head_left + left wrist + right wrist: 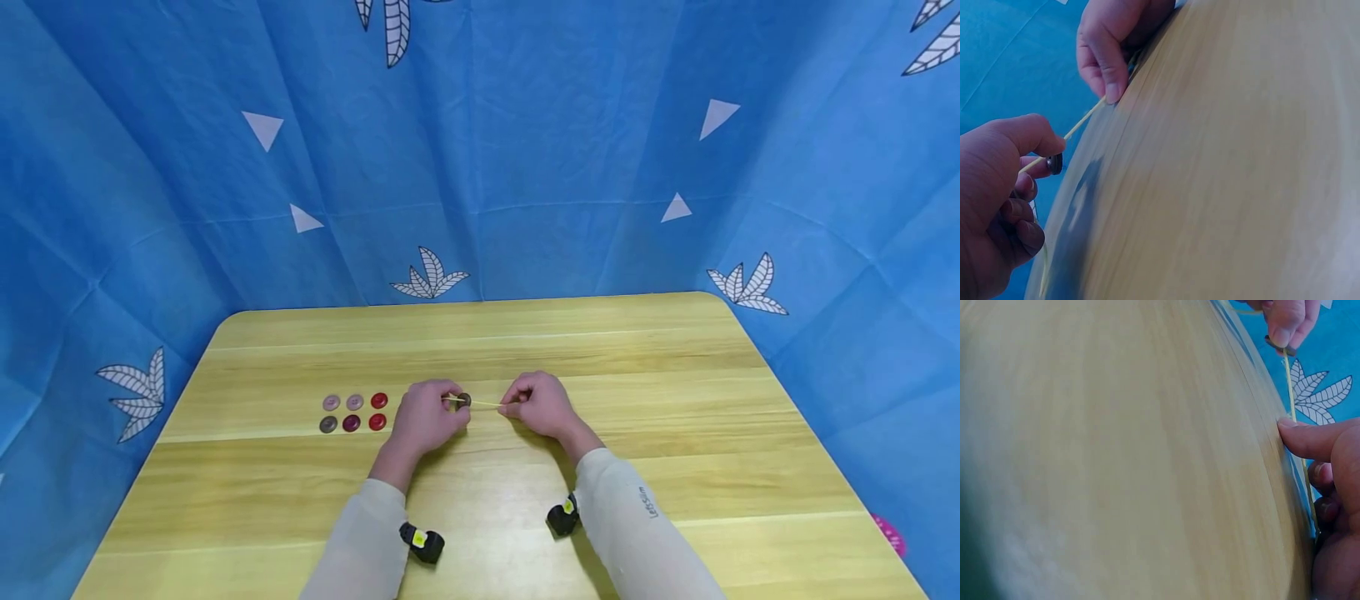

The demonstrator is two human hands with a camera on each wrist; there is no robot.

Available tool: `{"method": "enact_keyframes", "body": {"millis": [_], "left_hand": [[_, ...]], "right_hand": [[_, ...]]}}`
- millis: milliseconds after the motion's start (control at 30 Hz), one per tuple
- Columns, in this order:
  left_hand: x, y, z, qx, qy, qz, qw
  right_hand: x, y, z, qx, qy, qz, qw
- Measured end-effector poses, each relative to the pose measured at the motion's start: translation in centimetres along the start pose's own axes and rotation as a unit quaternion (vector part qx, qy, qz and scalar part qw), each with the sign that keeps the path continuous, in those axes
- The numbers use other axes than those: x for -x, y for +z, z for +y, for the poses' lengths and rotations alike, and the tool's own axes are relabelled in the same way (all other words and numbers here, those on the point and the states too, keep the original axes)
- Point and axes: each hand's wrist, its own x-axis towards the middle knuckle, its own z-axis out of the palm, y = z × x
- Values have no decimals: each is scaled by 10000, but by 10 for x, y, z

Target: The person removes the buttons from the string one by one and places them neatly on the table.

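A dark brown button (464, 401) is pinched between the thumb and fingers of my left hand (427, 417). A thin yellow string (487, 404) passes at the button and stretches across to my right hand (542, 406), which pinches it between thumb and forefinger. In the left wrist view, the button (1054, 164) is seen nearly edge-on at the left fingertips, and the string (1085, 119) runs taut between the hands. A loose length of string hangs below the left hand there. The right wrist view shows the string (1290, 381) continuing down past the right thumb along the curled fingers.
Left of my left hand, several buttons lie in two rows on the wooden table (675, 375): pale pink (331, 402), red (377, 422), dark red (351, 423) and grey-brown (327, 425). A blue patterned curtain (480, 150) stands behind the table and at both sides.
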Motion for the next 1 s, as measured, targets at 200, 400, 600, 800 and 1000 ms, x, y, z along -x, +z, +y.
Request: {"method": "enact_keyframes", "body": {"millis": [200, 400, 600, 800, 1000], "left_hand": [[3, -9, -5, 147, -91, 202, 9996], [5, -17, -11, 119, -231, 277, 9993], [9, -26, -13, -4, -353, 347, 9988], [11, -36, -15, -62, -435, 426, 9981], [13, -45, -19, -32, -578, 422, 9974]], "right_hand": [[1, 0, 0, -84, -37, 1, 10000], [1, 0, 0, -129, -97, -30, 9999], [2, -1, -2, -131, -58, -58, 9999], [2, 0, -1, -150, -28, -46, 9999], [2, 0, -2, -102, -3, -22, 9999]]}}
